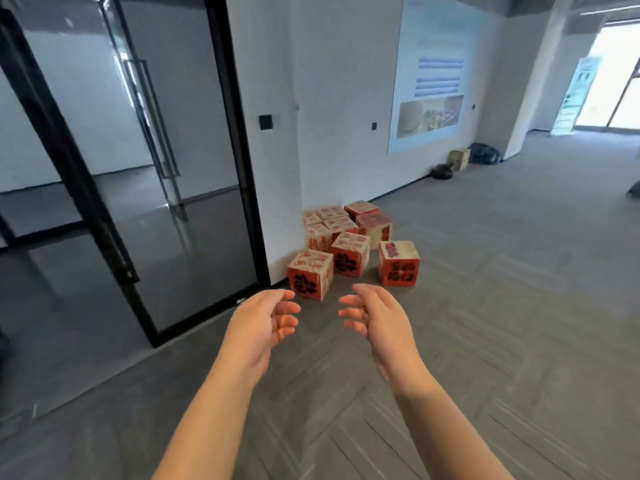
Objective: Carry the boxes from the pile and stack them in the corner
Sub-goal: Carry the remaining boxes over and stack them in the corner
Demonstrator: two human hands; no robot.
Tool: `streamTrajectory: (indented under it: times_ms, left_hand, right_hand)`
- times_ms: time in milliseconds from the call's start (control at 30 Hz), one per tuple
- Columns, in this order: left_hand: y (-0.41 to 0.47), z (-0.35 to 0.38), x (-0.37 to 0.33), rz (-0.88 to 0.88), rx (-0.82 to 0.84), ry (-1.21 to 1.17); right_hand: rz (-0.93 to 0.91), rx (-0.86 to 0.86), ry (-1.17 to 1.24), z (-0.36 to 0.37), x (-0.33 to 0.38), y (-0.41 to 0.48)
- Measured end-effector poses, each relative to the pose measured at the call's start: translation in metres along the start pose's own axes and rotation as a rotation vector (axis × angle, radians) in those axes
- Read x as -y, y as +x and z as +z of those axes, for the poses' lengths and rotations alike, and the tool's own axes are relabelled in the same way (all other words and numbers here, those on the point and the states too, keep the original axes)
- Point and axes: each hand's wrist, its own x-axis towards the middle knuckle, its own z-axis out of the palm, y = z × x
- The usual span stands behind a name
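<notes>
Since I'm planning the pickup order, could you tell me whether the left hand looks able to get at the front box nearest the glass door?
Probably yes: the front box sits foremost, with bare floor before it, and the open, empty left hand is held toward it.

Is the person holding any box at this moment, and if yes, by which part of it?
Nothing is held. The left hand and right hand are both empty, fingers loosely curled, apart from the nearest box on the floor.
</notes>
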Motion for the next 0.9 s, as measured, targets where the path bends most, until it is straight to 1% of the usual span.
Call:
streamTrajectory:
  times_ms: [167, 400, 467, 600, 767, 900]
  left_hand:
    - [0.083, 0.089, 0.017, -0.046, 0.145, -0.010]
    - [0.243, 0.165, 0.027, -0.092, 0.253, -0.035]
    - [0.293, 0.192, 0.024, -0.117, 0.282, -0.003]
    - [0.378, 0.265, 0.019, -0.149, 0.378, 0.036]
    - [0.453, 0.359, 0.025, -0.169, 0.511, 0.051]
    - [0.507, 0.434, 0.039, -0.179, 0.545, 0.094]
  right_hand:
    - [-0.041, -0.115, -0.013, -0.053, 0.019, 0.084]
    - [-0.049, -0.221, -0.100, -0.088, 0.032, 0.230]
    - [-0.048, -0.283, -0.091, -0.097, 0.041, 0.276]
    - [-0.081, -0.400, -0.059, -0.124, 0.065, 0.350]
    - [-0.104, -0.512, -0.026, -0.175, 0.089, 0.428]
    - [-0.118, -0.545, -0.026, -0.225, 0.096, 0.500]
